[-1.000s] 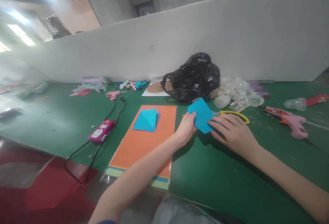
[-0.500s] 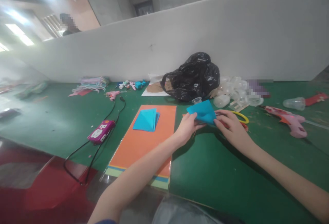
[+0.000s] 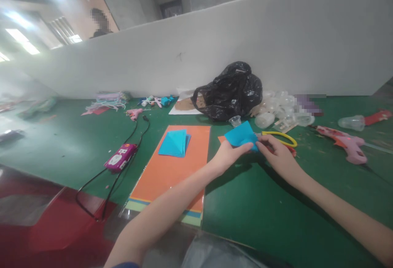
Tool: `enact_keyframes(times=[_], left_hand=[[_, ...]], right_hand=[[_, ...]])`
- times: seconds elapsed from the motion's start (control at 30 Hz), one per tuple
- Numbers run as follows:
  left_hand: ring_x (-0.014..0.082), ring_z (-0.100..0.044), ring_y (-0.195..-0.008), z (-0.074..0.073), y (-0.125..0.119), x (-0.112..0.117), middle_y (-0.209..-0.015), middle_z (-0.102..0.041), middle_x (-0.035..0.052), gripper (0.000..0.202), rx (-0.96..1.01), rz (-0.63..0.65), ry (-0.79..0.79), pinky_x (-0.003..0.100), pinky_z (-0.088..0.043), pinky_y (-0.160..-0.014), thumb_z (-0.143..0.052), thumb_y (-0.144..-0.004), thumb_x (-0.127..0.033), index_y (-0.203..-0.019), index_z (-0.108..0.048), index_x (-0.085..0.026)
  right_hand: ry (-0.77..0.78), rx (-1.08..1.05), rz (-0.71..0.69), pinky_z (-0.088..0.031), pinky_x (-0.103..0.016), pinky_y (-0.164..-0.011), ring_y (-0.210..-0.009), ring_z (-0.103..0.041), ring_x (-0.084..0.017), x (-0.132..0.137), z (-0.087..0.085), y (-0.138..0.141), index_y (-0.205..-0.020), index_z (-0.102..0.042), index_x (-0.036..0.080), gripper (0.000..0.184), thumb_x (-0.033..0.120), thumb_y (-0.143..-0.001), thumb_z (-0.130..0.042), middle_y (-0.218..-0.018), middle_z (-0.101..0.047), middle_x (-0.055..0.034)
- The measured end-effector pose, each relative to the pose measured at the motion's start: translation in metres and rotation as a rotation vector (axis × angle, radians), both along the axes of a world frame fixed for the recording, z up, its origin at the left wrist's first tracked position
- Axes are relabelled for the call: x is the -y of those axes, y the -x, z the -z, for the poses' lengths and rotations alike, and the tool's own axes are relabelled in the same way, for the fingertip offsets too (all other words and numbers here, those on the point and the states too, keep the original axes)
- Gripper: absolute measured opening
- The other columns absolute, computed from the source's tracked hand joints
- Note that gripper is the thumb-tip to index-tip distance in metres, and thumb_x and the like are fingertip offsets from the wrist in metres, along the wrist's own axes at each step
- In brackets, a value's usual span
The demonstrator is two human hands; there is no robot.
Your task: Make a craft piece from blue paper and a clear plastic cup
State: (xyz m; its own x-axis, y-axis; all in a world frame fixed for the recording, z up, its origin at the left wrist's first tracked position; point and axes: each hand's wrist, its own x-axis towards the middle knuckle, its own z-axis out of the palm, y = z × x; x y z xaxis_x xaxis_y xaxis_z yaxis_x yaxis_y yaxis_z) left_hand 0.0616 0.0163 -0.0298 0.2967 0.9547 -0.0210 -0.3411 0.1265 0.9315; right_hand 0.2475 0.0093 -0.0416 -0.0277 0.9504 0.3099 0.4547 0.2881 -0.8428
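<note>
Above the green counter (image 3: pixel 242 206), my left grip (image 3: pixel 227 156) and right grip (image 3: pixel 280 159) pinch one blue paper (image 3: pixel 241 133), beside yellow-handled scissors (image 3: pixel 290 137).

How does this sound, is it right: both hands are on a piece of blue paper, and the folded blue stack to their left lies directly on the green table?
Not quite: in the head view the folded blue stack lies on the orange sheet, not directly on the green table. The rest is right.
</note>
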Motion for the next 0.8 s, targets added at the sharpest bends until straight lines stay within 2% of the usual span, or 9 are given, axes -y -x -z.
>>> enact_keyframes(times=[0.2,0.37,0.53,0.8], left_hand=[[0.0238,-0.073,-0.099,0.004,0.001,-0.001,-0.11,-0.08,0.0107,0.034,-0.041,-0.084,0.003,0.045,-0.055,-0.103,-0.088,-0.075,-0.026,-0.105,-0.078,-0.014],[0.0241,-0.074,-0.098,0.002,0.002,-0.001,-0.11,-0.08,0.0123,0.032,-0.064,-0.107,0.022,0.047,-0.055,-0.102,-0.087,-0.075,-0.025,-0.103,-0.078,-0.013],[0.023,-0.074,-0.092,0.0,0.001,0.001,-0.106,-0.08,0.013,0.033,-0.038,-0.114,0.061,0.046,-0.057,-0.098,-0.089,-0.073,-0.025,-0.1,-0.077,-0.011],[0.0211,-0.073,-0.09,-0.001,0.001,0.002,-0.103,-0.079,0.0107,0.028,-0.021,-0.103,0.068,0.045,-0.056,-0.097,-0.086,-0.076,-0.022,-0.1,-0.076,-0.012]], right_hand=[[0.006,-0.05,-0.016,-0.058,-0.045,-0.085,-0.09,-0.07,-0.029,0.0,0.004,0.003,-0.095,-0.063,0.026,0.036,0.062,-0.089,-0.064,-0.095,-0.072,-0.0057],[0.044,-0.106,-0.016,-0.059,-0.041,-0.078,-0.086,-0.071,-0.027,-0.001,0.006,0.004,-0.109,-0.066,0.027,0.044,0.065,-0.087,-0.066,-0.09,-0.075,-0.0045],[0.062,-0.016,0.001,-0.058,-0.038,-0.076,-0.081,-0.07,-0.026,0.001,-0.001,0.003,-0.089,-0.07,0.026,0.039,0.065,-0.086,-0.065,-0.085,-0.076,-0.0039],[0.085,-0.053,-0.003,-0.057,-0.038,-0.075,-0.078,-0.068,-0.026,0.002,-0.006,0.004,-0.085,-0.069,0.026,0.037,0.063,-0.082,-0.067,-0.081,-0.073,-0.0028]])
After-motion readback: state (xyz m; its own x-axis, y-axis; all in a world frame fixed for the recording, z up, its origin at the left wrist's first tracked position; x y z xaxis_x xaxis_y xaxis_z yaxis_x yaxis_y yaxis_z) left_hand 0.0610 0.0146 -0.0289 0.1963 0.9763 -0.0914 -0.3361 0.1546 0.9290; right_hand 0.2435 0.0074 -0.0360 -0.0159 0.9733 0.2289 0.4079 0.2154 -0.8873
